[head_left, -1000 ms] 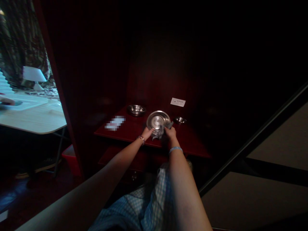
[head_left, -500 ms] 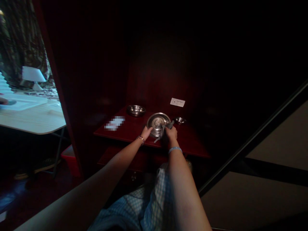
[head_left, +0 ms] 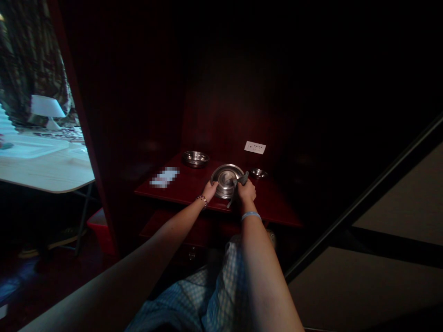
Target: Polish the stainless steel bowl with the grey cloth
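One shallow stainless-steel basin (head_left: pixel 225 179), tilted over the front of a dark red shelf (head_left: pixel 192 184): left hand (head_left: pixel 209 190) gripping its near-left rim, right hand (head_left: pixel 247 190) clutching a bunched grey cloth (head_left: pixel 244 177) at its right side.

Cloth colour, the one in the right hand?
Grey: the cloth shows best in the head view, though dimly lit.
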`<state>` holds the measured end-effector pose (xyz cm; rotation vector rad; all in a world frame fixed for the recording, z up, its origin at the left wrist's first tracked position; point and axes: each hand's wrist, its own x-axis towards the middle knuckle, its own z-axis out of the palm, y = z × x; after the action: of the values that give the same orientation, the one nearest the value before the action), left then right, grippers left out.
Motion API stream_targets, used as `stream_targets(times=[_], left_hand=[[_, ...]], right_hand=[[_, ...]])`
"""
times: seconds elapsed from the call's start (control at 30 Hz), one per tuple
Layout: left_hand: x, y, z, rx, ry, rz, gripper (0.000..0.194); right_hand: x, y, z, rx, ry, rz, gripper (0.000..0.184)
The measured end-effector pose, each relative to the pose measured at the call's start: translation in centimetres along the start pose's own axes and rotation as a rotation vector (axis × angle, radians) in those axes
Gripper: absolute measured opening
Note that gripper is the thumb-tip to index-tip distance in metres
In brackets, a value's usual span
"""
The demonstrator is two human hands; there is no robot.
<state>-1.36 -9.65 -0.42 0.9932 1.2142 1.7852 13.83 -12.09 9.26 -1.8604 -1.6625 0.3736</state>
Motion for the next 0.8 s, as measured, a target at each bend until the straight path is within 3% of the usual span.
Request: stream_targets(times=[0.23,0.43,0.63,0.8], left_hand=[[0.0,-0.2,0.0,-0.065,-0.037,0.032,0.038],[0.1,-0.4,-0.1,-0.073,-0.068,0.061,0.049],[-0.3,-0.2,0.0,0.016,-0.147,0.009,0.038],[-0.8,0.0,0.3,0.116,-0.226,0.089,0.029]], right_hand=[[0.6,0.4,0.4,0.083,0.003,0.025,0.039],[1.1,0.5,0.8,0.148,0.033,0.039,0.035],[2.0,0.6,1.6,0.243,0.051,0.058,0.03],[2.6,1.2,1.9,0.258,0.049,0.053,0.031]])
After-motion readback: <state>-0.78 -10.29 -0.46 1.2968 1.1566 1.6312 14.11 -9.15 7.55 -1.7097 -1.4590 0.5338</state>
